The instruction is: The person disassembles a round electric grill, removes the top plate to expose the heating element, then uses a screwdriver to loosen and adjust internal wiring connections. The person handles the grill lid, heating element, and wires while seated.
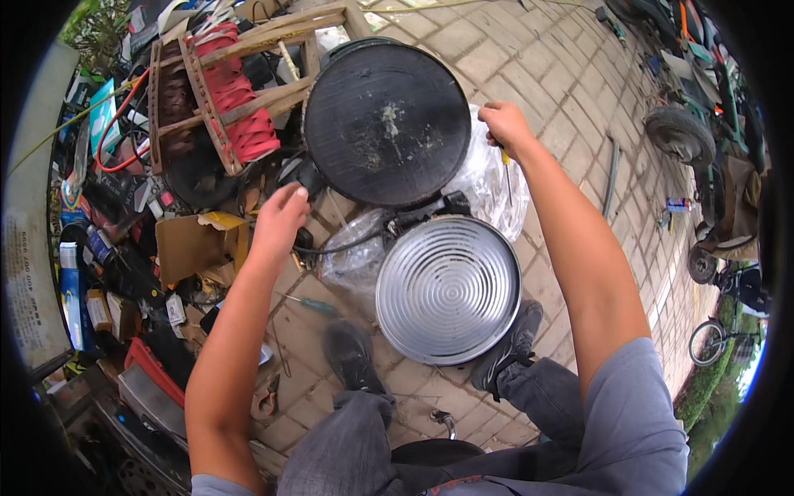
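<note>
My right hand (509, 132) grips a yellow-handled screwdriver (504, 161), blade pointing toward me, beside the round black pan (389, 124) with pale patches on its surface. My left hand (285, 215) is at the pan's lower left, fingers loosely bent and apart, holding nothing visible, near a black cable (335, 250). Below the pan lies a round silver disc with concentric rings (447, 314), attached or next to a black hinge-like fitting (426, 211). Clear crumpled plastic (496, 198) lies under and around both.
Wooden frames with red strapping (231, 99), a cardboard box (190, 256) and piled scrap crowd the left. A green screwdriver (314, 304) and pliers (266, 398) lie on the paving (579, 99). Wheeled machinery (678, 136) and a bicycle (711, 339) stand right. My feet (347, 347) flank the disc.
</note>
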`<state>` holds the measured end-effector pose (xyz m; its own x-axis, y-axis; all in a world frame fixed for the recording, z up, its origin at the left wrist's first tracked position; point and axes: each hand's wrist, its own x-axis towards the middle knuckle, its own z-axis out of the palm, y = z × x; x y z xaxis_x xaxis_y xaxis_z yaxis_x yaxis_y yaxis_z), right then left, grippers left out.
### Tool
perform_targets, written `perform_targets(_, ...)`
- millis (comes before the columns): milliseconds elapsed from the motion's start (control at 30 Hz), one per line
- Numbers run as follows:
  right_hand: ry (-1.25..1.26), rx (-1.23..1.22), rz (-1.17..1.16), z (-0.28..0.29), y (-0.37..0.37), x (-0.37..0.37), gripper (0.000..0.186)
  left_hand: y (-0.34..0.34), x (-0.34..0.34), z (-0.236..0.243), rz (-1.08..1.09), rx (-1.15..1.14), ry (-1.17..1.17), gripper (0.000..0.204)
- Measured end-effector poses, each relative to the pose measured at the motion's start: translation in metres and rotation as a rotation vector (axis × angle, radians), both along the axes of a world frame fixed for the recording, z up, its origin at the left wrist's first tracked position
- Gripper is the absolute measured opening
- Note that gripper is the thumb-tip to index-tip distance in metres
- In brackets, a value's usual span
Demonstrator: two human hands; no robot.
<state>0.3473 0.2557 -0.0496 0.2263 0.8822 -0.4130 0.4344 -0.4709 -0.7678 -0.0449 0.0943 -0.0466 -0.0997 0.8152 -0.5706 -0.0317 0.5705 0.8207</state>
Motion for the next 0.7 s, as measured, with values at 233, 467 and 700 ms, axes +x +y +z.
perform_targets(233, -0.011, -0.036, 0.155, 0.001, 0.054, -0.037, 0.059, 0.097, -0.022, -0.036, 0.037, 0.022, 0.205, 0.067)
perform_targets(467, 0.016, -0.150, 0.218, -0.002, 0.072, -0.033, 0.021, 0.125, 0.007, -0.039, 0.056, -0.002, 0.101, 0.070)
perform_targets(700, 0.076, -0.153, 0.178, 0.003, 0.072, -0.035, 0.021, 0.126, 0.019, -0.034, 0.124, 0.010, 0.120, 0.067)
